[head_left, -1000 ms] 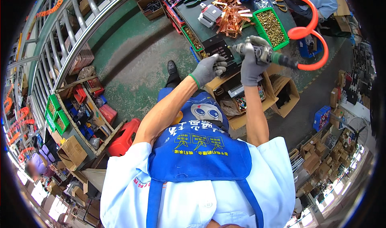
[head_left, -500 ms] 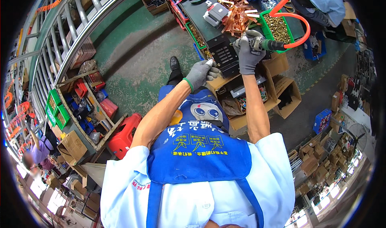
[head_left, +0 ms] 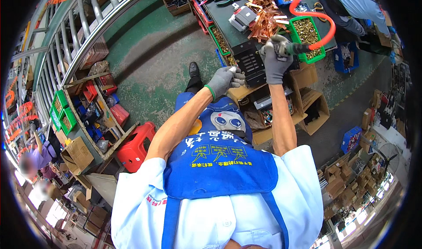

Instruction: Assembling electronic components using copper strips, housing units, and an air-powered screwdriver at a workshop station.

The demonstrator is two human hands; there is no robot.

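With the clock centred on the black slotted box [head_left: 249, 62], which lies slots-up at the near edge of the bench [head_left: 220, 15], the right hand [head_left: 278, 65], grey-gloved, is at 3, wrapped round a power tool [head_left: 280, 40]. Tool's nose points left at the box's right-hand part; can't tell if it makes contact. Orange-red hose [head_left: 330, 34] leaves the tool's green end toward 2, then loops back up. Left hand [head_left: 224, 80], same glove with a green cuff, sits at 8, just beside the box's near left corner, fingers curled in and narrow; can't tell if they pinch a small part or touch the box. Around it: narrow green tray [head_left: 219, 40] of small metal bits at 10, dark-handled pliers [head_left: 229, 0] between 11 and 12, grey block [head_left: 244, 18] at 12, heap of copper strips [head_left: 266, 22] toward 1, touching or almost touching the block. Green bin [head_left: 324, 55] of brass-coloured fittings at 2, hose crossing over it. Open cardboard box [head_left: 263, 136] below the bench edge, between 5 and 6.
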